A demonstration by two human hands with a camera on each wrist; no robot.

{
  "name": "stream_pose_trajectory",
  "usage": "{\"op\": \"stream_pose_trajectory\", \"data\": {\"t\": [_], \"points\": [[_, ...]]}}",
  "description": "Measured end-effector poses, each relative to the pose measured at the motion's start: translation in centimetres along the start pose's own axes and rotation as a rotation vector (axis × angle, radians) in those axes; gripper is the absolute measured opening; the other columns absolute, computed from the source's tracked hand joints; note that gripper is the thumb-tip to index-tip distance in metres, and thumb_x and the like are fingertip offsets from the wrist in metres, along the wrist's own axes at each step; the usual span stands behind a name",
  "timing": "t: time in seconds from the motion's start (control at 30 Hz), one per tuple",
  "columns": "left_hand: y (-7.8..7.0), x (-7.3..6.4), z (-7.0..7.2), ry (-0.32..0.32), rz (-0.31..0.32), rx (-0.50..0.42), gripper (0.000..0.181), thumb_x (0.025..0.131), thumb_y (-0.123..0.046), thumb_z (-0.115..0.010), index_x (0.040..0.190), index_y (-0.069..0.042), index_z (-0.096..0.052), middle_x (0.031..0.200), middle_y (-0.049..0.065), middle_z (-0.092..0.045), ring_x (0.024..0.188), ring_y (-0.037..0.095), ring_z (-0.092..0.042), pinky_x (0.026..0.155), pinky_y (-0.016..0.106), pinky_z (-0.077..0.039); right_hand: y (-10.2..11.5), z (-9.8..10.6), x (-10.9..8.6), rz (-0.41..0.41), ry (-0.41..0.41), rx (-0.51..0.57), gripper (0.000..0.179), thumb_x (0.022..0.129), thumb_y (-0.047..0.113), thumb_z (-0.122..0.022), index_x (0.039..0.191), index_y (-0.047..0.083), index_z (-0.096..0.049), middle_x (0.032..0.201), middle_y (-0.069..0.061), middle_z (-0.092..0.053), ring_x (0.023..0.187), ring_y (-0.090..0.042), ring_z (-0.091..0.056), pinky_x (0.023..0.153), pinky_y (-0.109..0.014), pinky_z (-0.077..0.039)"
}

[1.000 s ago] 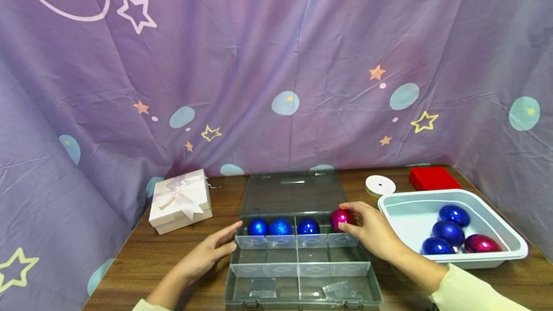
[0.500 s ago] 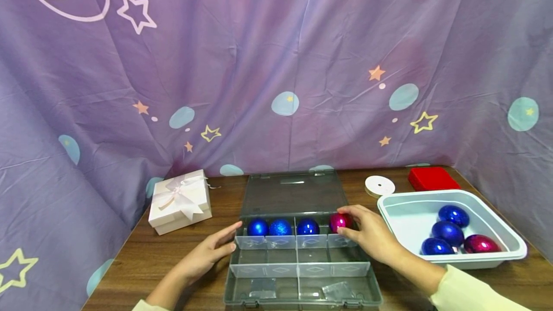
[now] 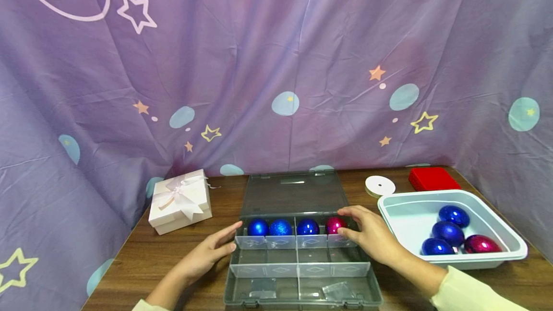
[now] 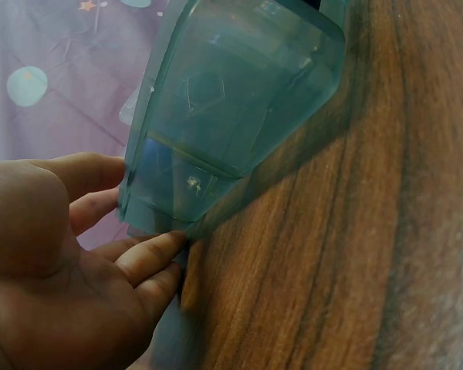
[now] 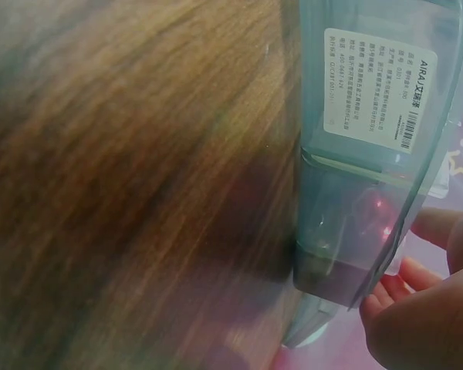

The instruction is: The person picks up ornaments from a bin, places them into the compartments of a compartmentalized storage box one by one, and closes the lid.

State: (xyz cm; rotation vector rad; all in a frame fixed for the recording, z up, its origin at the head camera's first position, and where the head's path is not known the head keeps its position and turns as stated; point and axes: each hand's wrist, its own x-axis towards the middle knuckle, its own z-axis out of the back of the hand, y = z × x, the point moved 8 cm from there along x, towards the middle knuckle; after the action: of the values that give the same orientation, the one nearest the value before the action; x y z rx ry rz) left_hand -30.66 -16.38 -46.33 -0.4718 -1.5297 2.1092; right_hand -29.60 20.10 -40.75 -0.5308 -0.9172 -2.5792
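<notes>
A translucent grey divided box (image 3: 298,270) lies on the table with its lid (image 3: 298,193) folded back. Its far row holds three blue balls, one of them a glittery ball (image 3: 280,227), and a magenta ball (image 3: 335,225) in the right-end compartment. My right hand (image 3: 375,232) reaches over the right wall, thumb and index finger spread beside the magenta ball without gripping it. At the opposite side, my left hand (image 3: 209,253) has extended fingers at the box's left wall (image 4: 208,131). In the right wrist view the labelled right wall (image 5: 370,177) shows, the magenta ball glinting through it.
A pale plastic basin (image 3: 406,215) at right holds several blue balls and a magenta ball (image 3: 481,243). Behind it are a white ribbon spool (image 3: 380,185) and a red box (image 3: 433,178). A white gift box (image 3: 181,200) stands at back left. Small plastic packets (image 3: 339,292) lie in the front row.
The magenta ball has left my right fingers' hold and shifted left in its compartment. The right thumb and index finger have spread apart slightly. My left hand stays in place.
</notes>
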Motion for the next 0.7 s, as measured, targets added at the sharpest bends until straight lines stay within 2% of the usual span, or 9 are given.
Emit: {"op": "stream_pose_trajectory", "data": {"t": [0.13, 0.33, 0.7], "points": [[0.02, -0.06, 0.02, -0.001, 0.007, 0.001, 0.061, 0.108, -0.013, -0.051, 0.162, -0.001, -0.026, 0.166, 0.029, -0.022, 0.152, 0.053, -0.016, 0.122, 0.064, -0.016, -0.03, 0.0, 0.03, 0.005, -0.004, 0.015, 0.038, 0.079, 0.012, -0.089, 0.113, 0.005, -0.075, 0.111, -0.005, -0.074, 0.098, -0.022, -0.069, 0.082, -0.041, -0.059], [-0.05, -0.04, 0.03, -0.004, 0.024, -0.01, 0.061, 0.108, -0.014, -0.051, 0.162, -0.002, -0.026, 0.166, 0.028, -0.021, 0.153, 0.052, -0.014, 0.123, 0.064, -0.014, -0.17, 0.01, 0.06, -0.013, 0.016, 0.087, 0.039, 0.08, 0.008, -0.088, 0.115, 0.0, -0.073, 0.112, -0.008, -0.073, 0.109, -0.031, -0.069, 0.091, -0.049, -0.059], [-0.05, -0.05, 0.0, 0.001, 0.026, -0.016, 0.062, 0.108, -0.014, -0.051, 0.162, -0.002, -0.025, 0.167, 0.028, -0.02, 0.153, 0.052, -0.014, 0.123, 0.065, -0.014, -0.06, 0.38, 0.31, -0.034, 0.048, 0.169, 0.042, 0.082, 0.006, -0.085, 0.12, -0.004, -0.07, 0.116, -0.014, -0.072, 0.112, -0.035, -0.069, 0.095, -0.051, -0.057]]}}
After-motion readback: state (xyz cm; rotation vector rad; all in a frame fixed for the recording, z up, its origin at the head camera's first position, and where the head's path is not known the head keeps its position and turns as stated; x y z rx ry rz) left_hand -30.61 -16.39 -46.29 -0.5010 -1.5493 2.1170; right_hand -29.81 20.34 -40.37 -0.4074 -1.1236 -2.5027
